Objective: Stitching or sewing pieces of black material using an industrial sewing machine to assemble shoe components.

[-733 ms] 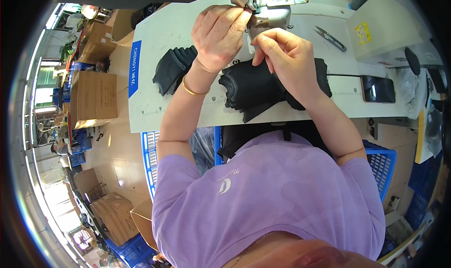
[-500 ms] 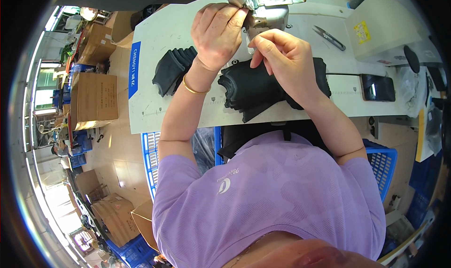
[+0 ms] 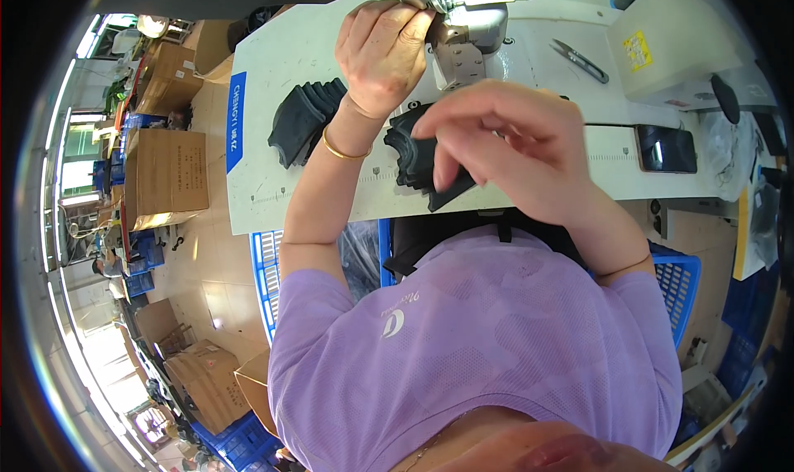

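Observation:
My left hand (image 3: 382,57), a gold bangle on its wrist, is beside the metal head of a sewing machine (image 3: 451,17). Its fingers are bent and pressed together near the machine's foot; whatever they pinch is hidden. My right hand (image 3: 517,145) hovers nearer to me, fingers loosely curled and apart, with nothing visible between them. Beneath it lies a stack of black fabric pieces (image 3: 409,153), partly covered by the hand. Another fanned stack of black fabric pieces (image 3: 302,124) lies left of my left forearm.
Thread snips (image 3: 581,62) and a dark phone (image 3: 666,151) lie on the right of the white table (image 3: 331,199). A pale machine housing (image 3: 670,50) stands at the far right. Blue plastic baskets (image 3: 676,286) are below the table edge, and cardboard boxes (image 3: 169,174) stand to the left.
My right hand has drawn back from the machine toward me and its fingers have spread. My left hand stays at the machine, almost unmoved.

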Action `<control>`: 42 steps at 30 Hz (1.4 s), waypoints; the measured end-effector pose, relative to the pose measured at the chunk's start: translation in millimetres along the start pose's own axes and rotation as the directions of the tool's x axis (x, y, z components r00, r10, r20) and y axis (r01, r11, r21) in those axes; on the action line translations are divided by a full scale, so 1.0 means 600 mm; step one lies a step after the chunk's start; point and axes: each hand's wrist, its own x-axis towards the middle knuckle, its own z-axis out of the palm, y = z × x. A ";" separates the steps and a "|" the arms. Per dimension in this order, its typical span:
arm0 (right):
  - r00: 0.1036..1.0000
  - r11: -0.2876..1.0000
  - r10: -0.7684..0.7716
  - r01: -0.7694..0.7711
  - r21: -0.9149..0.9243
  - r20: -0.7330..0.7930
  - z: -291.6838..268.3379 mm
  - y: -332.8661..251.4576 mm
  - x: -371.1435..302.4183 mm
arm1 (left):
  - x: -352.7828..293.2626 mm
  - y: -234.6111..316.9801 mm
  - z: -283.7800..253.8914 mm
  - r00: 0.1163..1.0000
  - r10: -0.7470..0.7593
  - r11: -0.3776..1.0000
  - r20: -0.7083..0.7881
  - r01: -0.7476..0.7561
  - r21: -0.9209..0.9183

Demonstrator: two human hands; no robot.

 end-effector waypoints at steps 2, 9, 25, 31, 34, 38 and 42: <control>0.991 0.992 -0.105 0.099 0.076 0.077 0.004 -0.029 -0.009 | 0.000 0.004 0.002 1.000 -0.018 1.000 0.001 0.018 -0.010; 0.859 0.774 -0.492 0.357 0.523 0.142 0.038 -0.088 -0.012 | 0.018 0.046 -0.002 0.912 -0.386 0.922 0.142 0.377 0.083; 0.915 0.817 -0.325 0.143 0.559 0.240 0.078 -0.099 -0.065 | -0.066 0.013 -0.149 -0.171 -0.703 -0.643 0.690 0.569 -0.514; 0.912 0.807 -0.264 0.031 0.590 0.313 0.060 -0.074 -0.063 | -0.066 0.075 -0.175 -0.214 -0.611 -0.765 0.762 0.407 -0.499; 0.907 0.802 -0.240 -0.015 0.597 0.345 0.093 -0.088 -0.080 | -0.066 0.085 -0.181 -0.197 -0.566 -0.803 0.801 0.354 -0.480; 0.894 0.800 -0.221 -0.063 0.597 0.390 0.088 -0.083 -0.078 | -0.078 0.095 -0.188 -0.223 -0.561 -0.812 0.797 0.337 -0.477; 0.894 0.826 -0.198 -0.069 0.559 0.403 0.070 -0.097 -0.079 | -0.091 0.085 -0.178 -0.171 -0.606 -0.759 0.777 0.415 -0.501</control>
